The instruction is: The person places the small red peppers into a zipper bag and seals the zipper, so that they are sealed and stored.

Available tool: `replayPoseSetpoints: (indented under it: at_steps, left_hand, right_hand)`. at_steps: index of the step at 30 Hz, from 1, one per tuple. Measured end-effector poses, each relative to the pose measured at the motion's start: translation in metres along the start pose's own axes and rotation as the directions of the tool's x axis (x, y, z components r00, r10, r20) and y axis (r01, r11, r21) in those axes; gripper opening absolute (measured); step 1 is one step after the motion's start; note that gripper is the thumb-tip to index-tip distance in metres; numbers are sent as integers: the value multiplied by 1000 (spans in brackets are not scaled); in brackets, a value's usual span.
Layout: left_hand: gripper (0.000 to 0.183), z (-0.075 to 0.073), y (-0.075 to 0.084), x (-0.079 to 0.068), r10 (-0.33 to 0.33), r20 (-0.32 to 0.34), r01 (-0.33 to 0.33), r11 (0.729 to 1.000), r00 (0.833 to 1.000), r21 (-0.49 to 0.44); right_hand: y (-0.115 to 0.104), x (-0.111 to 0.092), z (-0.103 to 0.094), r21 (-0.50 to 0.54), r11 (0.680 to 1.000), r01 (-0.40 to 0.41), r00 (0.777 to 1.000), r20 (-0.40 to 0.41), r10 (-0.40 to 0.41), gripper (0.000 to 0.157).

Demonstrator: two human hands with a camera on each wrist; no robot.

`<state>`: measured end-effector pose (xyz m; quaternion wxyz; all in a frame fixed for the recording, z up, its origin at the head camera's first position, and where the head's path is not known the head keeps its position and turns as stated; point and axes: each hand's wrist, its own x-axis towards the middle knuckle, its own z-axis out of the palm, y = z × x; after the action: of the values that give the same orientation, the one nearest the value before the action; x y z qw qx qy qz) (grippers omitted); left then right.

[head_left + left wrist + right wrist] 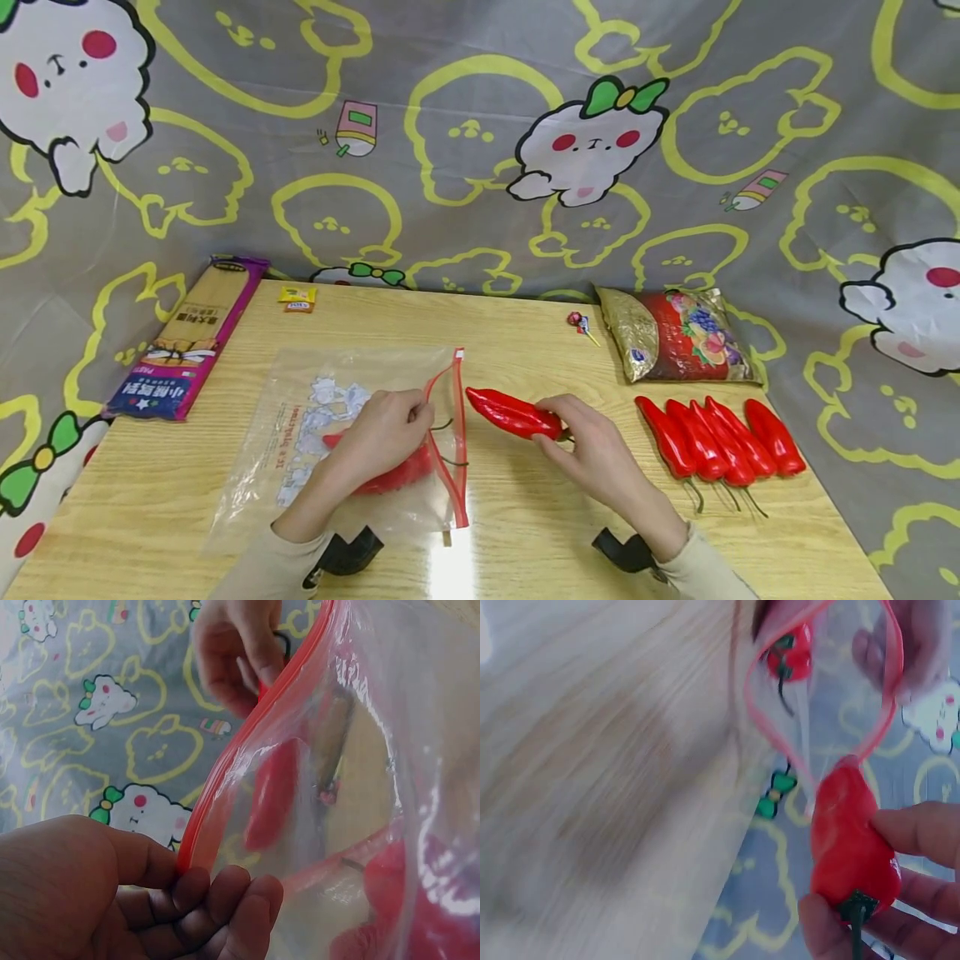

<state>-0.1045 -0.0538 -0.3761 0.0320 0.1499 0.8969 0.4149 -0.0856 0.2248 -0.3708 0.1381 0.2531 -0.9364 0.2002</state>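
Note:
My left hand pinches the red zip edge of a clear plastic bag, and the bag's mouth gapes toward the right. Inside the bag lie red chili peppers, their dark stems poking toward the opening. My right hand grips another red chili pepper near its stem end. The pepper's tip points left, close to the bag's mouth in the head view. In the right wrist view, that held pepper overlaps the red rim of the bag, with the left hand beyond it.
Several red peppers lie in a row at the right. Behind them stands a gold and red packet, with a lollipop beside it. A pasta packet lies at the far left, near small candies. A patterned cloth hangs behind the table.

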Motion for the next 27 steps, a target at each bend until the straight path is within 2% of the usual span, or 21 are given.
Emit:
replayPoseSetpoints:
  at_steps: [4, 10, 18, 22, 27]
  left_hand:
    - [28, 1, 1, -1, -15, 12, 15, 1000, 1000, -8]
    - [24, 0, 2, -3, -3, 21, 4, 1000, 1000, -20]
    - [20, 0, 3, -2, -5, 26, 6, 999, 1000, -32]
    - [21, 0, 2, -2, -4, 16, 4, 1000, 1000, -16]
    - [24, -2, 3, -1, 6, 7, -6, 1000, 1000, -6]
  right_hand:
    - [-14, 18, 13, -30, 996, 84, 996, 3, -84, 32]
    - [-28, 36, 36, -76, 979, 187, 982, 15, -187, 31]
    - [-38, 52, 58, -73, 967, 244, 970, 19, -244, 29]
    - [-41, 59, 63, -69, 961, 267, 964, 15, -267, 27]
    - [-45, 66, 65, -79, 963, 259, 966, 33, -257, 30]
